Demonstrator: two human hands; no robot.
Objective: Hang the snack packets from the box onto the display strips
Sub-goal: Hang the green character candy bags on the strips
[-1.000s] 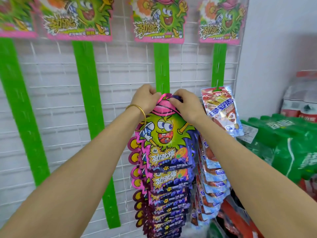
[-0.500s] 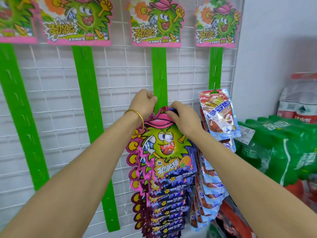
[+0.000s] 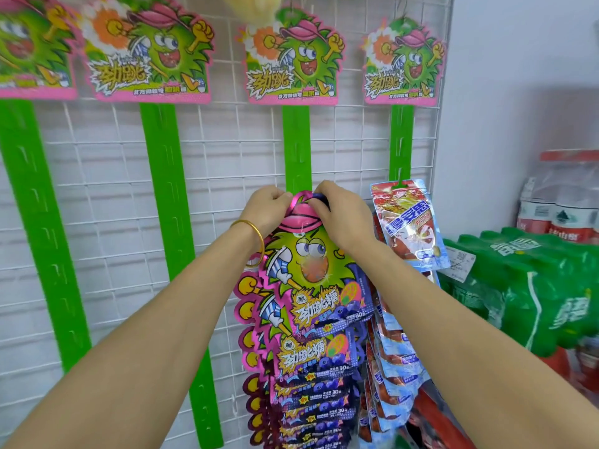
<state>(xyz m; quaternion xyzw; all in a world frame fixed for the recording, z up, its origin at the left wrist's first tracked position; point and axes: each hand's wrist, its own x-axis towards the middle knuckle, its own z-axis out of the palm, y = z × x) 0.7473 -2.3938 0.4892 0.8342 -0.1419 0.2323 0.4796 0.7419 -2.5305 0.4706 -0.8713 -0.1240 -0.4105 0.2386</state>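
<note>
A shiny snack packet (image 3: 311, 264) with a green cartoon figure and pink cap hangs in front of the third green display strip (image 3: 296, 147). My left hand (image 3: 267, 207) pinches its top left corner and my right hand (image 3: 337, 212) grips the top right, both pressed against the strip. Below it several identical packets (image 3: 311, 380) hang in an overlapping column. The fourth strip (image 3: 401, 140) carries red-and-blue packets (image 3: 406, 222) stacked downward. The hook under my fingers is hidden.
Two bare green strips (image 3: 168, 202) (image 3: 35, 228) hang on the white wire grid (image 3: 107, 176) to the left. Cartoon header cards (image 3: 291, 59) top each strip. Green shrink-wrapped bottle packs (image 3: 525, 286) and water bottles (image 3: 564, 202) stand at the right by a white wall.
The view has tilted up a little, so hands and packet sit lower in frame. Both hands stay at the packet's top, the right hand shifting slightly over the cap.
</note>
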